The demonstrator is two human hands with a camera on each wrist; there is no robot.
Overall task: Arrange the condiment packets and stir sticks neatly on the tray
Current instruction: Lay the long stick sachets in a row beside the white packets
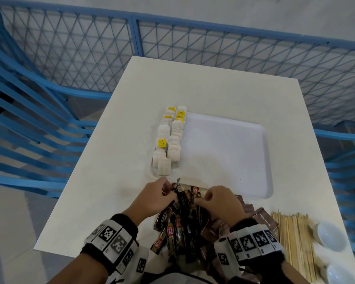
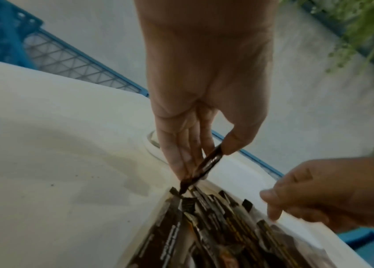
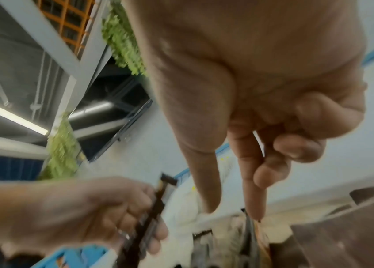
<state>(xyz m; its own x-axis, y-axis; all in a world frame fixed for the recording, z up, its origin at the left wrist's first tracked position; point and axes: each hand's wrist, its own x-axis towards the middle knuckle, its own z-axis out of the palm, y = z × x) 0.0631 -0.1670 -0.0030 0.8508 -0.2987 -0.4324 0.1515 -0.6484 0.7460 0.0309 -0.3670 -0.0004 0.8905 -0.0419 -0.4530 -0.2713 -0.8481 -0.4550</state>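
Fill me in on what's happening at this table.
A person is sorting condiments onto a white tray. White packets already sit in rows along its left edge. The left hand pinches a dark stick packet above a loose pile of dark packets; the right hand reaches into that pile. Wooden stir sticks lie on the table, off the tray.
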